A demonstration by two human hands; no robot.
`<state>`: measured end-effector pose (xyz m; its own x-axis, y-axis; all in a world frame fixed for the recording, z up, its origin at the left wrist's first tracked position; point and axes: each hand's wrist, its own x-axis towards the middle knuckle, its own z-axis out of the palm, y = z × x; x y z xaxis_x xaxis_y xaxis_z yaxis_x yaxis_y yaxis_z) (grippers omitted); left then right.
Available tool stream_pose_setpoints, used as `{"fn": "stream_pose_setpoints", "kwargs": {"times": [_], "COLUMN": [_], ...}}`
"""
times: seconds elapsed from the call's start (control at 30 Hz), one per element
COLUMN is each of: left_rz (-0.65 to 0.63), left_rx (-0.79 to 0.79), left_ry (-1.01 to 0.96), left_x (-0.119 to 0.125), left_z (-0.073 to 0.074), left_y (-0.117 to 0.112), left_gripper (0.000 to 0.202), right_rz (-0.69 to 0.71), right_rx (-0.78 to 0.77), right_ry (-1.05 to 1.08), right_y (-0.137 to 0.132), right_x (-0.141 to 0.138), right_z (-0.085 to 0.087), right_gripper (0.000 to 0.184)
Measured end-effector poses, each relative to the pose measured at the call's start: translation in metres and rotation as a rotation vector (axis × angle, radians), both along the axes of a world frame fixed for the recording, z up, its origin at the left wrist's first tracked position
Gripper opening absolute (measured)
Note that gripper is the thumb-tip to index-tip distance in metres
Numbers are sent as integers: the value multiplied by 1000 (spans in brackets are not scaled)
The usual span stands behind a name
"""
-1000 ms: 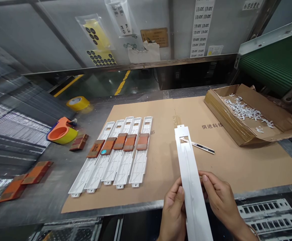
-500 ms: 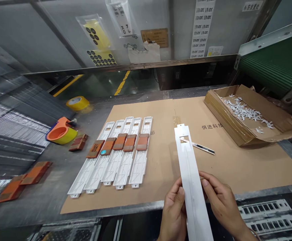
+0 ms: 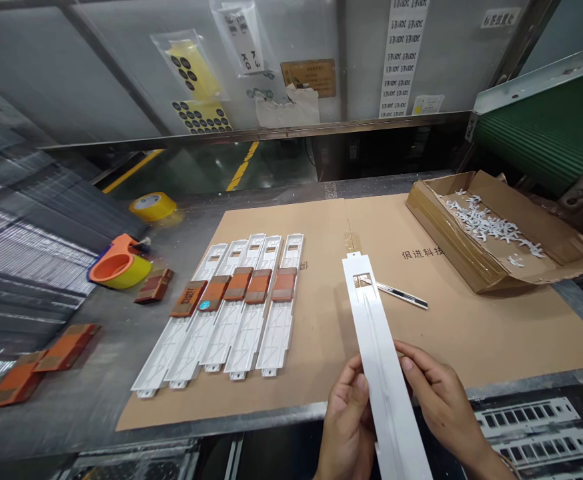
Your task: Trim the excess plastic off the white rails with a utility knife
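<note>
A long white plastic strip (image 3: pixel 382 360) with a rectangular cutout near its far end is held between my two hands, its smooth face up. My left hand (image 3: pixel 347 417) grips its left edge, thumb at the side. On the opposite edge, my right hand (image 3: pixel 439 393) pinches it between thumb and fingers; some fingertips are hidden beneath. Past the strip's far end lies a utility knife (image 3: pixel 402 295) on the cardboard sheet (image 3: pixel 321 340). To the left, several similar white strips (image 3: pixel 276 333) lie side by side, each with a reddish-brown block (image 3: pixel 259 285) across it.
An open cardboard box (image 3: pixel 451 247) with small white plastic pieces stands at the right. Loose brown blocks (image 3: pixel 66 347), an orange and yellow tape dispenser (image 3: pixel 120 261) and a yellow tape roll (image 3: pixel 152 207) sit at the left. A green conveyor belt (image 3: pixel 536 127) runs at upper right.
The far end of the held strip has swung slightly left and a little nearer. Both hands keep their grip, and the view has shifted slightly.
</note>
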<state>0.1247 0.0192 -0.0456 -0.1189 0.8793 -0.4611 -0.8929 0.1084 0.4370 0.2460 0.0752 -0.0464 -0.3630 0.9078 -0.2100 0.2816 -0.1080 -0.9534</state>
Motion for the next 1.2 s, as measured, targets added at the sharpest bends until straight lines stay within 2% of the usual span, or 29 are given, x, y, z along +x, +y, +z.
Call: {"fn": "stream_pose_setpoints", "kwargs": {"times": [0.3,0.43,0.53,0.73,1.0,1.2], "left_rz": [-25,-21,23,159,146,155], "left_rx": [-36,-7,20,-12,6,17], "left_ry": [52,12,-28,25,1,-20], "left_x": [-1,-2,-4,-8,-6,-8], "left_z": [1,-2,-4,-4,-4,-5], "left_y": [0,-1,0,2,3,3], "left_gripper": [33,30,25,25,23,23], "right_rz": [5,-11,-14,108,156,213], "right_rx": [-28,-182,-245,-333,-318,-304], "right_ry": [40,152,231,287,256,245], "right_y": [0,1,5,12,5,3], "right_x": [0,1,7,33,50,50], "right_z": [2,2,0,-6,-18,-17], "right_gripper": [45,50,50,45,42,42]}}
